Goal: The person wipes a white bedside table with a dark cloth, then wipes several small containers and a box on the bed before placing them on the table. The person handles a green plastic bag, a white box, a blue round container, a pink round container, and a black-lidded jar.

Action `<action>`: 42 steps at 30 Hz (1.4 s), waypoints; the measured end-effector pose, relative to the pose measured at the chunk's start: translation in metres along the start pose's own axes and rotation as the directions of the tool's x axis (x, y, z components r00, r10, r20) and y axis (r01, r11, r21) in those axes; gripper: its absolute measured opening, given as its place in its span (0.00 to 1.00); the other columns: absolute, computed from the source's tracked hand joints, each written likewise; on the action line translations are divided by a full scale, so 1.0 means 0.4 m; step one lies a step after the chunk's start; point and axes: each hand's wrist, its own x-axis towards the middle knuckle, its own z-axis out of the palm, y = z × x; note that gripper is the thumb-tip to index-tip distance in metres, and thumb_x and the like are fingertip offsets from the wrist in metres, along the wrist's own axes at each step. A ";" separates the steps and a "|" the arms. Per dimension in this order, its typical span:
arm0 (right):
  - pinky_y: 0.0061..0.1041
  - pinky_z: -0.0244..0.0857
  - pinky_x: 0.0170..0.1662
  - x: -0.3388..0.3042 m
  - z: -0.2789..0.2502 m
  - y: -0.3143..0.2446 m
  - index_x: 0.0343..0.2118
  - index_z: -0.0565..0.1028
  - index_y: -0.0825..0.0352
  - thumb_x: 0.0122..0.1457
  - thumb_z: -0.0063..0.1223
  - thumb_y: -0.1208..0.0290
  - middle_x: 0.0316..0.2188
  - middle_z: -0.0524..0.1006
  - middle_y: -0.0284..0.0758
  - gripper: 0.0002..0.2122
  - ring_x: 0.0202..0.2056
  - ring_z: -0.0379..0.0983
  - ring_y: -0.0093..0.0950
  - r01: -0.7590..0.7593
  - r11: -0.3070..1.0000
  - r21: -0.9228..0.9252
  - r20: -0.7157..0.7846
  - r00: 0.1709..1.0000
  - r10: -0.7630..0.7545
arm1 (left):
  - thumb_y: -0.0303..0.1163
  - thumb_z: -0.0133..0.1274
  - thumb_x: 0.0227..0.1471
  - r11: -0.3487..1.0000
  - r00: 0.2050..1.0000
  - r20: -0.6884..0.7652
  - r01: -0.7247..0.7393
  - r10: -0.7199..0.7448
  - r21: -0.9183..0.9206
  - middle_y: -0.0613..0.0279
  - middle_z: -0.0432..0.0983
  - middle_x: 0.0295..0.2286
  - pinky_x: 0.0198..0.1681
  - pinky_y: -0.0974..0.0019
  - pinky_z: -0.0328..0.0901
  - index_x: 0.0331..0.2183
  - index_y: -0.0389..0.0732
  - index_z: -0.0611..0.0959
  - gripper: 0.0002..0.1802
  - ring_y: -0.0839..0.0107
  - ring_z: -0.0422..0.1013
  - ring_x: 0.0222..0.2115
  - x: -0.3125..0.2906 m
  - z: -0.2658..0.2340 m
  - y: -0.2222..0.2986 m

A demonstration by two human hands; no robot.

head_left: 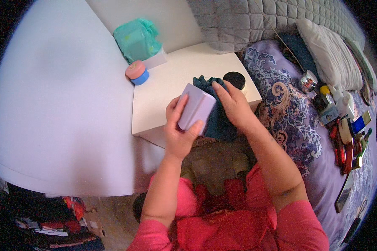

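My left hand (pixel 178 127) grips a lilac rectangular box (pixel 195 109), thumb on its lower edge and fingers along its left side. It is held tilted above the near edge of a cream-topped cabinet (pixel 188 65). Just to its right, my right hand (pixel 235 104) holds a dark teal cloth (pixel 219 121), which bunches up at the top and hangs down behind the box. A round container with a black lid (pixel 234 79) stands on the cabinet, just beyond my right hand.
On the cabinet's far left are a pink lid (pixel 135 70), a blue round piece (pixel 141 78) and a white box (pixel 156 58) under a green plastic bag (pixel 137 39). A large white panel (pixel 67 108) flanks the left. Cosmetics (pixel 343 138) and a pillow (pixel 329 54) lie on the patterned bed (pixel 280 104).
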 end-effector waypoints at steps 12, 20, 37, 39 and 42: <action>0.45 0.43 0.62 -0.095 0.149 -0.006 0.54 0.62 0.70 0.46 0.53 0.69 0.57 0.58 0.47 0.30 0.58 0.52 0.49 0.586 0.591 -0.554 0.219 0.788 -0.576 | 0.35 0.44 0.55 0.901 0.821 -0.401 0.288 -0.406 -0.323 0.55 0.72 0.44 0.46 0.64 0.66 0.49 0.35 0.72 0.22 0.65 0.71 0.42 -0.005 0.001 -0.074; 0.44 0.44 0.61 -0.072 0.143 -0.014 0.56 0.62 0.66 0.51 0.51 0.66 0.59 0.57 0.42 0.28 0.58 0.53 0.46 0.574 0.576 -0.582 0.248 0.800 -0.546 | 0.34 0.47 0.55 0.764 0.815 -0.240 0.331 -0.527 -0.554 0.56 0.70 0.46 0.47 0.67 0.65 0.51 0.35 0.70 0.23 0.69 0.69 0.44 0.007 -0.016 -0.069; 0.24 0.65 0.30 0.019 0.012 0.013 0.41 0.73 0.62 0.56 0.43 0.46 0.31 0.74 0.33 0.23 0.27 0.69 0.26 -0.560 0.609 0.562 0.353 0.828 0.435 | 0.35 0.58 0.41 0.896 0.978 0.070 0.207 -0.195 -0.394 0.57 0.62 0.51 0.56 0.64 0.54 0.51 0.35 0.71 0.34 0.67 0.60 0.52 -0.005 -0.017 0.005; 0.25 0.65 0.30 0.019 0.019 0.016 0.42 0.73 0.61 0.55 0.42 0.44 0.31 0.75 0.33 0.24 0.27 0.70 0.28 -0.585 0.538 0.607 0.352 0.804 0.479 | 0.35 0.58 0.41 0.907 0.984 0.052 0.176 -0.170 -0.383 0.56 0.61 0.51 0.56 0.64 0.54 0.51 0.35 0.71 0.34 0.67 0.59 0.52 -0.004 -0.017 0.004; 0.28 0.67 0.34 0.007 0.049 0.050 0.44 0.73 0.59 0.55 0.39 0.43 0.33 0.75 0.35 0.25 0.33 0.71 0.31 -0.533 0.397 0.748 0.334 0.818 0.468 | 0.35 0.59 0.41 0.951 0.997 0.017 0.072 -0.070 -0.299 0.55 0.60 0.51 0.56 0.64 0.54 0.51 0.35 0.71 0.34 0.66 0.59 0.53 0.008 -0.019 0.011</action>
